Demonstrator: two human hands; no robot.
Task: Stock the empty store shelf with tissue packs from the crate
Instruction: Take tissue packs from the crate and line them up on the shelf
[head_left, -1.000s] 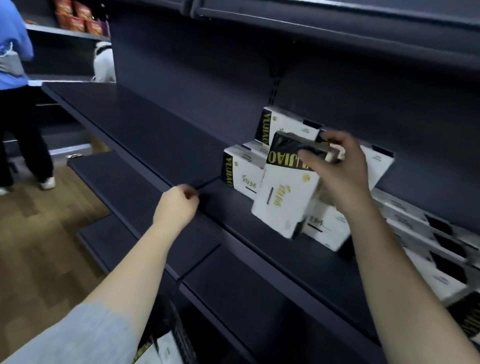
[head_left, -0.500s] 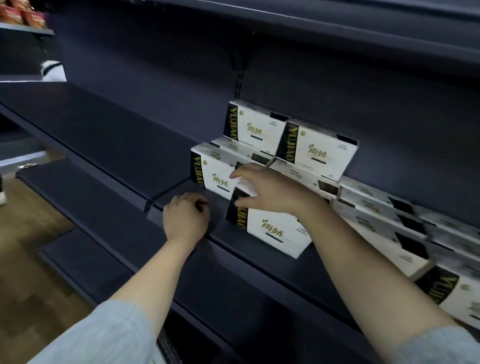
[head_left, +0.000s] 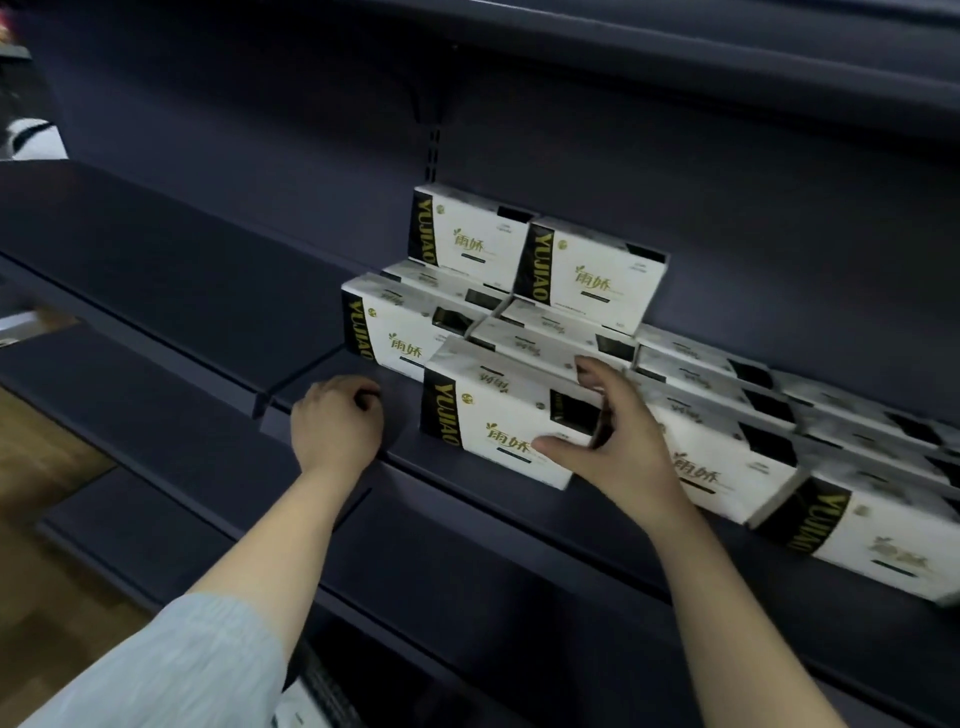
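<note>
A white tissue pack (head_left: 483, 410) with a black and gold end band stands at the front of the dark shelf (head_left: 208, 291). My right hand (head_left: 618, 447) grips its right part, thumb on the front face and fingers over the top. More packs are stacked behind it (head_left: 587, 275), and a row of them (head_left: 727, 457) runs off to the right. My left hand (head_left: 335, 426) rests as a fist on the shelf's front edge, left of the pack, holding nothing. A sliver of the crate (head_left: 322, 691) shows at the bottom, below my left sleeve.
The shelf's left stretch is bare dark board. A lower shelf (head_left: 467, 561) juts out beneath, and another shelf (head_left: 675, 47) hangs overhead. Wooden floor (head_left: 41, 571) lies at the left.
My right hand brought the pack from mid-air down onto the shelf front, then slid to the pack's right end. The left fist stayed on the shelf edge. The view swung right.
</note>
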